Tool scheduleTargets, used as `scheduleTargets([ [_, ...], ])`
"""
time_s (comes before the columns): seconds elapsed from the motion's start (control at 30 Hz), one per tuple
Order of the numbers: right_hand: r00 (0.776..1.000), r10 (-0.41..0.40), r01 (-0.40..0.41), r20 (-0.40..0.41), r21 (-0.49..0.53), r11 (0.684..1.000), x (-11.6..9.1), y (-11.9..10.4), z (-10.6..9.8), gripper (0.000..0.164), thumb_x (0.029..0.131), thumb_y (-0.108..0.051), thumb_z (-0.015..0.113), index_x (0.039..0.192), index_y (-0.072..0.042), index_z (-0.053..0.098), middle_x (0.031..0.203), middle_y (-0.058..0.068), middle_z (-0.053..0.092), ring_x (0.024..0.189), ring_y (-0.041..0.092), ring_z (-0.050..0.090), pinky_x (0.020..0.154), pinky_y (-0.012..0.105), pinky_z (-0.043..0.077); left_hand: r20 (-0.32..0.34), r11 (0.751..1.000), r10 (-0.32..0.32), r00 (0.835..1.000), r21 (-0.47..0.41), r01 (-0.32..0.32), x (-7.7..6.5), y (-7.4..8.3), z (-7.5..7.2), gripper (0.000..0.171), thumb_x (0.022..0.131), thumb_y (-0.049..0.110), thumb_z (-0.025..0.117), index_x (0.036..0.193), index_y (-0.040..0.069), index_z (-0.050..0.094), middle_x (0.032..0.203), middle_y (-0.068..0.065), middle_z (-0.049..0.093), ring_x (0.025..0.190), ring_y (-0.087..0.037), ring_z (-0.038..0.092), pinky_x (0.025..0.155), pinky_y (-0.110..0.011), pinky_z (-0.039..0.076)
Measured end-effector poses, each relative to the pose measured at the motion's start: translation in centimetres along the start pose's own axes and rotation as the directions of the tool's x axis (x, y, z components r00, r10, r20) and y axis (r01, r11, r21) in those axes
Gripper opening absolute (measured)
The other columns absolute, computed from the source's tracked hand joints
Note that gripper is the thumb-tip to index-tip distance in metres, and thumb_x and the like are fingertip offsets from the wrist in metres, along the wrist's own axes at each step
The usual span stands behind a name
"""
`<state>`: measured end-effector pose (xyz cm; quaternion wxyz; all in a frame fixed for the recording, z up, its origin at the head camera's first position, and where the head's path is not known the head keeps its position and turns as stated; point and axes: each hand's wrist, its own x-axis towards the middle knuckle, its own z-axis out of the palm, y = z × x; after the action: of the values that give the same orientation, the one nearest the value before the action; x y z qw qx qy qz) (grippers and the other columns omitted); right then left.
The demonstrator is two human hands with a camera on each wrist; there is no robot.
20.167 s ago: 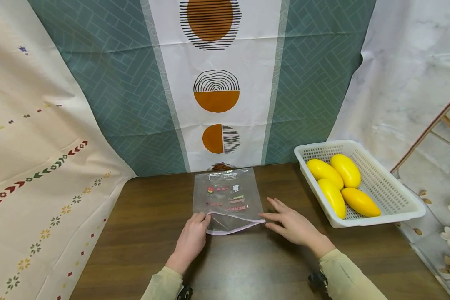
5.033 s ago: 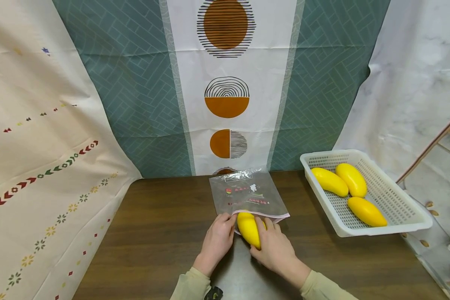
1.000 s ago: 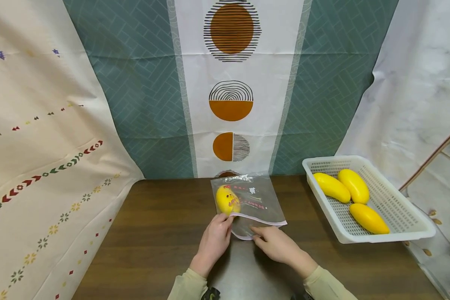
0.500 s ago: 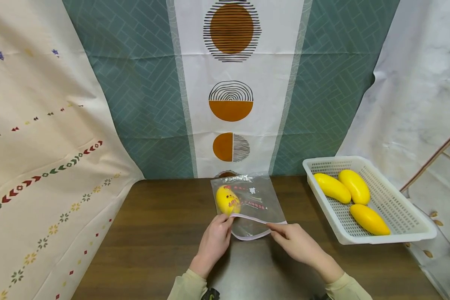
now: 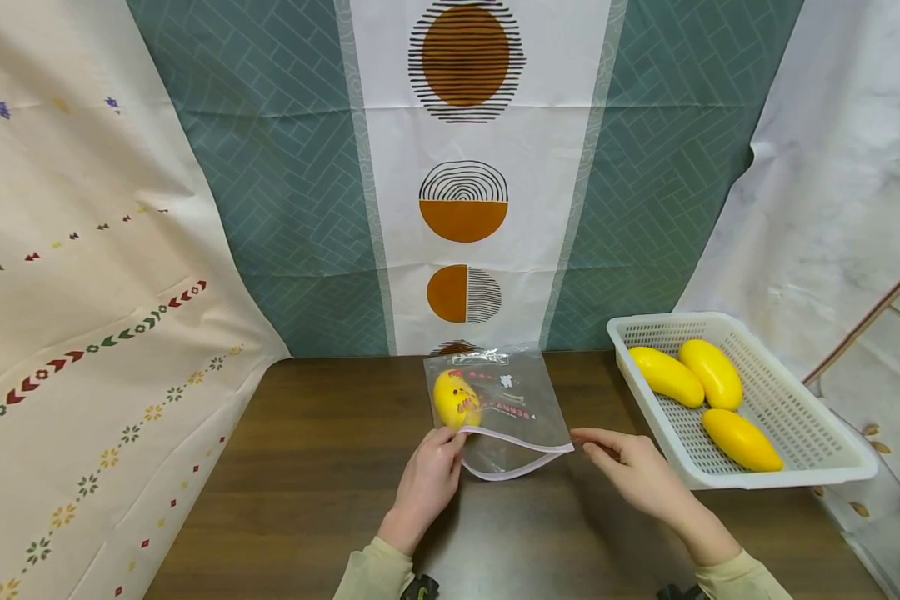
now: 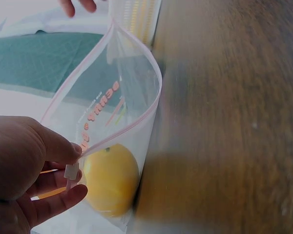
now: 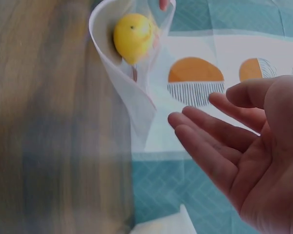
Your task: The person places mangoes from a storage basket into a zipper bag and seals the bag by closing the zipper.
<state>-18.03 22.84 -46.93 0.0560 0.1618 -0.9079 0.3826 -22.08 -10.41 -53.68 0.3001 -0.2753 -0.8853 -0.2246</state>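
A clear zip bag [image 5: 528,417] with a pinkish zip edge lies on the table, its mouth gaping toward me. Inside its left side is a yellow mango [image 5: 453,404], also seen through the plastic in the left wrist view as a mango [image 6: 110,178]. My left hand [image 5: 429,473] pinches the left end of the mouth, beside a white slider [image 6: 71,171]. Just off the right end of the mouth is my right hand [image 5: 637,473]. In the right wrist view this hand [image 7: 244,146] has its fingers extended and holds nothing.
A white perforated basket [image 5: 787,477] stands at the right with 3 mangoes [image 5: 742,440] in it. Fabric hangings [image 5: 315,250] rise behind the table and at both sides. Bare wood table [image 5: 292,483] shows left of the bag.
One mango has gone from the basket into the bag since the earliest frame. Over the last second my right hand has slid rightward along the bag's mouth and come off it; my left hand stays.
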Motion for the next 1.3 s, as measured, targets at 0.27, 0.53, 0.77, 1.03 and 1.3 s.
scheduleTargets([
  [0.27,0.998,0.033,-0.031,-0.057,0.026,0.999,-0.7,0.3,-2.6,0.028,0.107,-0.013,0.066,0.133,-0.009,0.074,0.119,0.002,0.078,0.097,0.015,0.077,0.08,0.028,0.06,-0.008,1.0,-0.006,1.0,-0.001,0.006,-0.1,-0.1,-0.1,0.027,0.084,-0.006,0.085,0.11,0.001,0.081,0.094,-0.003,0.066,0.083,-0.021,0.06,0.072,-0.033,0.057],
  [0.53,0.996,0.071,-0.071,-0.05,0.001,0.997,-0.9,0.3,-5.1,0.029,0.109,-0.018,0.064,0.135,-0.007,0.073,0.116,0.005,0.079,0.096,0.011,0.076,0.08,0.025,0.06,0.0,1.0,-0.016,1.0,-0.002,0.016,0.0,0.0,-0.1,0.027,0.084,-0.006,0.086,0.11,0.001,0.081,0.094,-0.004,0.067,0.083,-0.021,0.06,0.073,-0.033,0.058],
  [0.77,0.992,0.116,-0.118,-0.047,-0.053,0.992,-0.8,0.0,-7.5,0.033,0.109,-0.021,0.064,0.138,-0.006,0.071,0.118,0.007,0.078,0.094,0.008,0.075,0.081,0.022,0.059,-0.004,1.0,-0.017,1.0,0.003,0.017,0.0,-0.1,0.0,0.026,0.085,-0.005,0.086,0.11,0.001,0.081,0.094,-0.003,0.067,0.083,-0.021,0.06,0.072,-0.033,0.057],
  [1.03,0.991,0.105,-0.113,-0.079,-0.107,0.988,-0.9,0.2,-9.6,0.034,0.108,-0.02,0.065,0.135,-0.001,0.072,0.111,0.009,0.079,0.089,0.01,0.074,0.075,0.023,0.059,-0.011,1.0,-0.01,1.0,0.005,0.01,-0.1,-0.2,0.1,0.025,0.085,-0.005,0.086,0.108,0.002,0.081,0.092,-0.003,0.065,0.081,-0.02,0.059,0.07,-0.032,0.056],
  [1.3,0.99,0.119,-0.132,-0.074,-0.213,0.968,-0.5,0.9,-11.0,0.034,0.108,-0.024,0.065,0.132,-0.001,0.074,0.103,0.007,0.078,0.086,0.016,0.069,0.072,0.03,0.056,-0.01,1.0,-0.006,1.0,-0.002,0.006,-0.1,-0.2,0.2,0.025,0.085,-0.005,0.085,0.109,0.0,0.081,0.092,-0.004,0.066,0.082,-0.02,0.06,0.071,-0.033,0.057],
])
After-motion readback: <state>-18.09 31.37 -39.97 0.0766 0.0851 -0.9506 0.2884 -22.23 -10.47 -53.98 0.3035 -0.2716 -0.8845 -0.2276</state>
